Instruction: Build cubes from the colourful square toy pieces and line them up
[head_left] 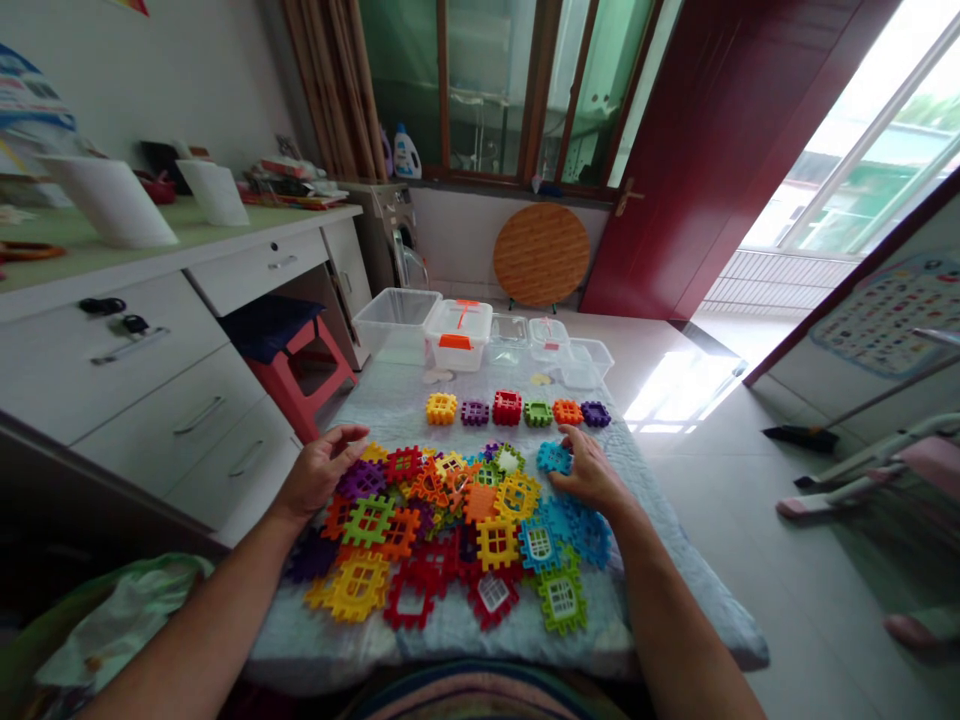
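Note:
A pile of colourful notched plastic building blocks (pixel 480 503), many with window-like grids, covers the near part of the cloth-covered table. At its left edge, my left hand (pixel 319 472) holds nothing, its fingers slightly bent and apart, close to a purple block (pixel 364 480). On the other side, my right hand (pixel 592 470) has its thumb and fingers around a light-blue block (pixel 553 457). More blue blocks (pixel 589 535) lie beneath that hand. Beyond the pile stands a row of blocks: yellow (pixel 441 408), purple, red (pixel 507 407), green, orange and purple.
Clear plastic boxes stand at the table's far end, including an open bin (pixel 397 322) and a lidded box with orange clips (pixel 459 340). A pink stool (pixel 300 375) is left of the table, beside white drawers (pixel 169 400). A round wooden board (pixel 541 255) leans by the wall.

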